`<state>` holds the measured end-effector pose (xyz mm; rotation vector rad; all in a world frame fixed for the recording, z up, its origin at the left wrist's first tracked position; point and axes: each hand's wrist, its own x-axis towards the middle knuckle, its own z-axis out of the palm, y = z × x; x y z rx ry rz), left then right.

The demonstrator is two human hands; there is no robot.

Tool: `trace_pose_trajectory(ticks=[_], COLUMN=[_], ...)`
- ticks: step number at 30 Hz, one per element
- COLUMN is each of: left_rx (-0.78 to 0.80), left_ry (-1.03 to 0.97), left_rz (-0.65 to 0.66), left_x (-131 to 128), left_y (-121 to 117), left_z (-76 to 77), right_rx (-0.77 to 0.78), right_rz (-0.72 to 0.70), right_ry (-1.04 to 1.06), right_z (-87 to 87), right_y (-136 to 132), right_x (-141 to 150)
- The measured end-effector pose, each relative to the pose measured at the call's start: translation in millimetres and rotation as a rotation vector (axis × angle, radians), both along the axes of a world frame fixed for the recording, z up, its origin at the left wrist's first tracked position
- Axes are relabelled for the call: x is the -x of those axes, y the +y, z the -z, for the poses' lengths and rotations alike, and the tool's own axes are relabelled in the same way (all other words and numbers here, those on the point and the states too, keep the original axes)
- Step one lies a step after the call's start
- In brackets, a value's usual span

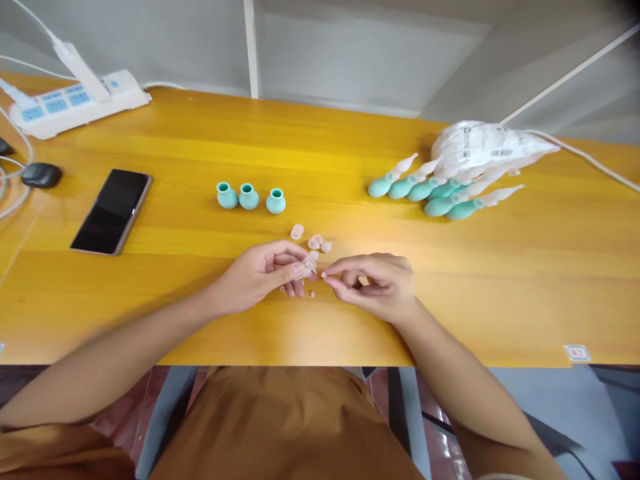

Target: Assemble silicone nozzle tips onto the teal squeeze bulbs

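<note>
My left hand (pixel 270 270) is closed around several small translucent plastic pieces (pixel 311 261), held between thumb and fingers. Just to its right, my right hand (pixel 375 283) pinches a tiny whitish piece (pixel 324 275) between thumb and index finger. The two hands are close but apart, above the table. Beyond them lie a few loose pale pink translucent pieces (pixel 297 232). Another tiny bit (pixel 312 294) rests on the wood below my left fingers. Farther back stand three turquoise rubber bulbs (pixel 249 197) with their round openings facing up.
At the back right, several turquoise bulbs with pale tapered nozzles (pixel 463 209) lie beside a white plastic bag (pixel 480 143). On the left are a black phone (pixel 113 210), a dark mouse-like object (pixel 42 175) and a white power strip (pixel 125 93) with cables. A grey partition (pixel 350 53) borders the table (pixel 200 340).
</note>
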<state>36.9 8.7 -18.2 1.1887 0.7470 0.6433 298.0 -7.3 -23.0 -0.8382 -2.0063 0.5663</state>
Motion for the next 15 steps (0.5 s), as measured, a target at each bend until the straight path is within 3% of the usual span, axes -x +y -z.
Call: trace_pose_trajectory(ticks=[6,15], left_rx=[0.007,0.061], left_ry=[0.033,-0.016], left_rz=[0.012,0.029], left_x=[-0.3,-1.2], left_y=[-4.8,-5.7], left_z=[-3.0,-3.6], right_rx=[0.1,0.056], right_rz=[-0.032,-0.017], right_ry=[0.075,0.023], right_z=[4.8,10.2], right_y=[-1.6,-4.5], right_x=[8.8,9.1])
